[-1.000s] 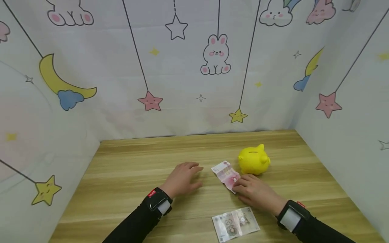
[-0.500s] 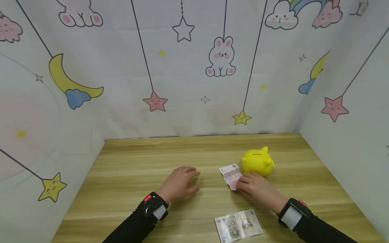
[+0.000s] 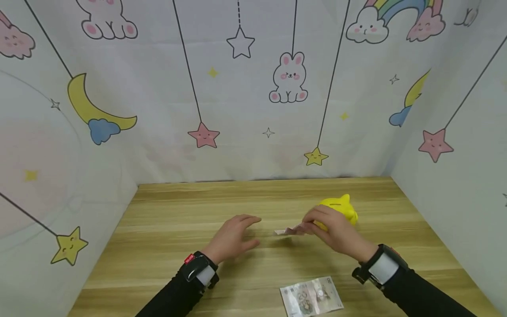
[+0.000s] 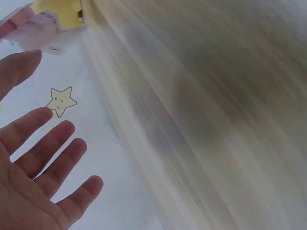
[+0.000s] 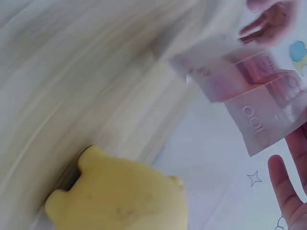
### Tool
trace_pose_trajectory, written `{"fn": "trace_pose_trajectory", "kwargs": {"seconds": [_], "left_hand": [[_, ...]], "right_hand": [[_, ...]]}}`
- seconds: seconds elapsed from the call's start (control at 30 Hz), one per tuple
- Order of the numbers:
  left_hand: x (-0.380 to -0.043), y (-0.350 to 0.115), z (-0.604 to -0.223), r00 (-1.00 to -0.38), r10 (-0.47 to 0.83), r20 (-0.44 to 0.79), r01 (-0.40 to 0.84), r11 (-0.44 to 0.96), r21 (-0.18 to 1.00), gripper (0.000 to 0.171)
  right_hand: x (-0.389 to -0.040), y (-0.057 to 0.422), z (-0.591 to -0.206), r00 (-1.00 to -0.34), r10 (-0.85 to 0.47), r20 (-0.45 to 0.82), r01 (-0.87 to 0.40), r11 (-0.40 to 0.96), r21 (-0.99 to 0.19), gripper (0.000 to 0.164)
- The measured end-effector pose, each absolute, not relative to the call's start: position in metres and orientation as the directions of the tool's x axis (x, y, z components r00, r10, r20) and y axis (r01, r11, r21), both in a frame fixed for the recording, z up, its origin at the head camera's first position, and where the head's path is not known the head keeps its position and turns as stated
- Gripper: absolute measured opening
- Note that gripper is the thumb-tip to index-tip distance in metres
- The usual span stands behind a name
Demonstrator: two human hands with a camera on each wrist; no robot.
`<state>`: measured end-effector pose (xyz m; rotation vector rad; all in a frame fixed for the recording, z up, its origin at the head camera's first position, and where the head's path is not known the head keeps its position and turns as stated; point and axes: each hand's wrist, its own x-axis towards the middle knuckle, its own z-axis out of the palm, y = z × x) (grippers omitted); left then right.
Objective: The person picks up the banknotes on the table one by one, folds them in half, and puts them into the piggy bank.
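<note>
My right hand (image 3: 336,229) pinches one end of a creased pink banknote (image 3: 291,230) and holds it raised off the table. In the right wrist view the banknote (image 5: 254,91) shows a printed 100 and its folds. Just behind the right hand stands a yellow piggy bank (image 3: 343,207) with a slot on top, partly hidden by that hand. My left hand (image 3: 233,237) hovers left of the banknote, fingers spread and holding nothing; the left wrist view shows its open palm (image 4: 29,191). A grey banknote (image 3: 311,297) lies flat on the table nearer to me.
The wood-grain table (image 3: 190,207) is enclosed by white cloth walls (image 3: 245,163) printed with stars, a moon and rabbits. Its back edge meets the rear cloth just beyond the piggy bank.
My right hand has taken hold of the pink banknote and lifted it off the table, with its flat face now seen nearly edge-on. The left hand has stayed almost in place.
</note>
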<state>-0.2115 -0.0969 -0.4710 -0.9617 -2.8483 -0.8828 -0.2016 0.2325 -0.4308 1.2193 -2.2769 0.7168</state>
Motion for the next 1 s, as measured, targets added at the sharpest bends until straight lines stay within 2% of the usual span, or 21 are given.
{"fn": "trace_pose_trajectory", "kwargs": {"seconds": [0.23,0.4,0.67,0.8,1.0], "left_hand": [[-0.214,-0.099,-0.478,-0.859,0.486,0.160,0.401,0.446,0.800,0.053],[-0.213,-0.098,-0.479,-0.884,0.445,0.142,0.286,0.274,0.918,0.045],[-0.213,-0.091,-0.474,-0.887,0.441,0.141,0.185,0.059,0.981,0.037],[-0.212,-0.081,-0.475,-0.904,0.400,0.154,0.187,0.045,0.981,0.032],[-0.210,-0.068,-0.472,-0.949,0.269,0.166,0.194,0.081,0.978,0.018]], "right_hand": [[-0.206,0.224,-0.415,-0.606,-0.483,0.632,-0.795,0.362,-0.486,0.032],[-0.209,0.222,-0.409,-0.658,-0.401,0.637,-0.753,0.349,-0.558,0.031],[-0.211,0.224,-0.407,-0.756,-0.309,0.577,-0.654,0.399,-0.643,0.018],[-0.209,0.226,-0.407,-0.810,-0.267,0.522,-0.587,0.391,-0.710,0.014],[-0.209,0.228,-0.409,-0.839,-0.258,0.479,-0.544,0.365,-0.756,0.012]]}}
